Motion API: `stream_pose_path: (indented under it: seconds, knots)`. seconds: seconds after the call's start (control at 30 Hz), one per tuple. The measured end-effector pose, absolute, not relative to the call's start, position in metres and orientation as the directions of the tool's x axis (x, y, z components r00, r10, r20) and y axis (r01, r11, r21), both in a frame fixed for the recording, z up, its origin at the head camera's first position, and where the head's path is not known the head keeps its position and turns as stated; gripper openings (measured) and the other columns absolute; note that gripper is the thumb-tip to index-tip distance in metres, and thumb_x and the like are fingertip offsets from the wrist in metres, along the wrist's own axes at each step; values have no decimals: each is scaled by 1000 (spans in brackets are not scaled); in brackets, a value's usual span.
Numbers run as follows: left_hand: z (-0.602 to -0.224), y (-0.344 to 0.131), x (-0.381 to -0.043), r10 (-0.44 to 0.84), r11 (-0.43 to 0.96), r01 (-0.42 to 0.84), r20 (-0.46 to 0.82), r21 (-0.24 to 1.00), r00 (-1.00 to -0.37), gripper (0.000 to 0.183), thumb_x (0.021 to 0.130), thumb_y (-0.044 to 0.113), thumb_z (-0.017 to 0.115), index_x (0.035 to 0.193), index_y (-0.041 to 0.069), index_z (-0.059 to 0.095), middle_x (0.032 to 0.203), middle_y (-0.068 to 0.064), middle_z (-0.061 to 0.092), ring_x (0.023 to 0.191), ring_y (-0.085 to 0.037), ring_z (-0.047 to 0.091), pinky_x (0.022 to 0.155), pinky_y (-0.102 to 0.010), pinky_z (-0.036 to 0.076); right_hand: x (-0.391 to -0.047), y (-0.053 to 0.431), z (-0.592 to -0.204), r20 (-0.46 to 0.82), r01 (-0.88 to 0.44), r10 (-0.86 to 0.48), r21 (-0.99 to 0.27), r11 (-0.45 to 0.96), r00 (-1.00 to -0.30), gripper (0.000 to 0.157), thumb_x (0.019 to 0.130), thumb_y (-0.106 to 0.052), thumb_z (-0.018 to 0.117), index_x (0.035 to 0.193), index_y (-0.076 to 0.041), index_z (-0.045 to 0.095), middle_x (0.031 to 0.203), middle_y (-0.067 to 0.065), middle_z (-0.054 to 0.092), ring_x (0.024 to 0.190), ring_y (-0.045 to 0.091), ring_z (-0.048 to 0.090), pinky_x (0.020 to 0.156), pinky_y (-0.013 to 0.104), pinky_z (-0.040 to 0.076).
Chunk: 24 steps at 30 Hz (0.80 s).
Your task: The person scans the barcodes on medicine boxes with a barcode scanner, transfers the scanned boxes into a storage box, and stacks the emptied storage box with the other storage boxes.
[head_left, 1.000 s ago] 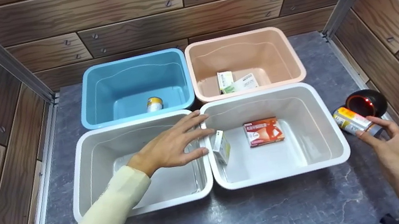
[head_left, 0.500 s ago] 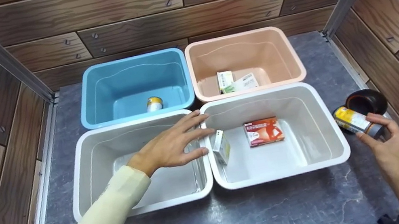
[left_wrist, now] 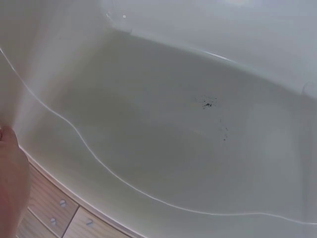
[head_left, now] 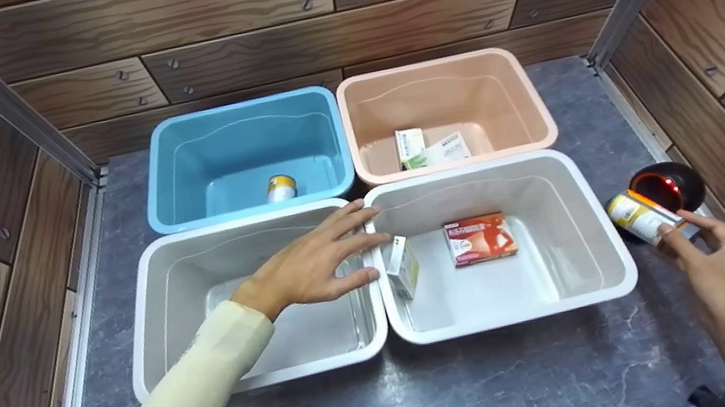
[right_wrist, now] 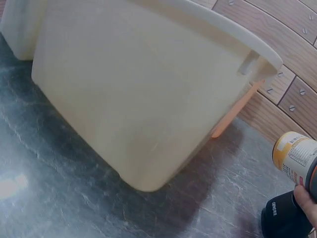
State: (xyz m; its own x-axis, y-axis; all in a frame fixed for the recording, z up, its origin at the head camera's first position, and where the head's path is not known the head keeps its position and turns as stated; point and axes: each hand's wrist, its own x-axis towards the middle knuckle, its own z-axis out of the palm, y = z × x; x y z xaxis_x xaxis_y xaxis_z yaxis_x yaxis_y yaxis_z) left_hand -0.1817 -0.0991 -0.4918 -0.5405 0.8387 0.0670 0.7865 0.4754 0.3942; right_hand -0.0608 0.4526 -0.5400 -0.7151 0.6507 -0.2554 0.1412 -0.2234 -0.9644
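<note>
My right hand [head_left: 715, 264] pinches a small bottle [head_left: 637, 216] with a yellow-and-white label by its near end. The bottle lies on its side in the air before a black barcode scanner [head_left: 684, 185], which glows red. In the right wrist view the bottle [right_wrist: 295, 157] hangs over the scanner [right_wrist: 286, 218]; most of the hand is out of frame. My left hand [head_left: 313, 261] rests with spread fingers across the adjoining rims of the left white bin [head_left: 157, 284] and the right white bin [head_left: 580, 210]. The left wrist view looks into a white bin [left_wrist: 148, 124].
A red box [head_left: 479, 239] and a white box [head_left: 404, 269] sit in the right white bin. Behind stand a blue bin [head_left: 180, 183] with a yellow-and-white jar [head_left: 281, 188], and a peach bin [head_left: 502, 104] with white boxes [head_left: 439, 150]. Wood-patterned walls enclose three sides.
The bottle has turned in my right hand, with the thumb now further over its label. The scanner's red light went off and is lit again. My left hand stays in place.
</note>
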Motion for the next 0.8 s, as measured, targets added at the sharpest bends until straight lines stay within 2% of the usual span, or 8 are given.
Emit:
stream_pose_path:
  seconds: [0.1,0.27,0.47,0.6,0.8]
  knots:
    - [-491,-99,-182,839,475,787,65,394,-540,59,111,56,53,161,27,55,180,-2,31,171,-29,19,136,-50,28,-59,455,-539,-281,122,637,-951,-283,-718,29,96,1,81,120,-13,75,110,-8,72,82,6,76,71,22,66]
    - [-491,-99,-182,839,479,784,58,394,-541,59,111,58,52,162,27,55,181,-2,30,171,-28,18,135,-51,30,-57,459,-532,-276,48,581,-925,-377,-766,21,99,6,74,115,-8,74,113,2,65,85,14,78,72,31,69]
    - [-492,-100,-181,836,481,780,59,400,-546,59,111,58,52,162,27,54,181,-3,30,171,-29,17,135,-53,30,-57,464,-520,-282,35,495,-892,-451,-822,11,102,5,70,105,-4,75,111,1,70,88,16,79,73,35,70]
    - [-492,-101,-181,835,482,779,58,402,-547,59,111,58,52,162,28,54,181,-1,29,171,-28,16,136,-52,29,-59,462,-517,-300,70,457,-888,-455,-837,11,102,4,70,100,-4,77,105,2,72,86,17,80,74,35,70]
    - [-491,-99,-182,836,485,778,50,399,-547,60,111,59,51,162,28,54,182,0,28,171,-28,16,136,-51,28,-61,461,-508,-265,68,438,-906,-417,-859,17,101,8,70,108,-7,77,113,1,68,92,16,78,77,33,69]
